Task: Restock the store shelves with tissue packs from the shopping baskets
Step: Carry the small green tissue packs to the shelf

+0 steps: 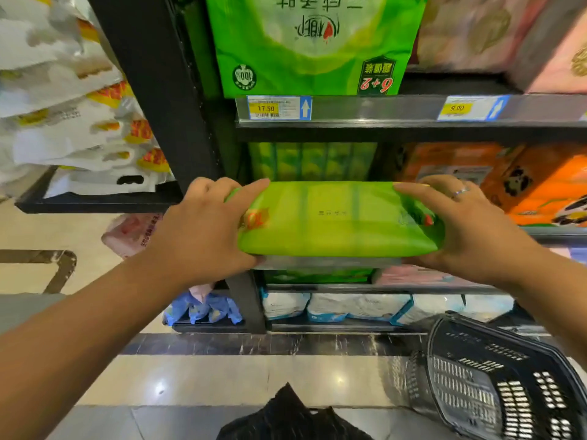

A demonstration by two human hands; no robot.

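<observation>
A flat green tissue pack [336,219] is held lengthwise at the front edge of the middle shelf [546,231]. My left hand [206,230] grips its left end and my right hand [467,227], with a ring on one finger, grips its right end. Behind it on the same shelf stand more green packs [313,160]. A black shopping basket [495,376] lies tilted on the floor at the lower right; I cannot see inside it.
An upside-down large green pack [314,42] stands on the upper shelf above a 17.50 price tag [270,108]. Orange packs [524,179] fill the right of the middle shelf. White and blue packs [349,306] sit on the bottom shelf. White bags [73,122] hang left of a black upright [158,90].
</observation>
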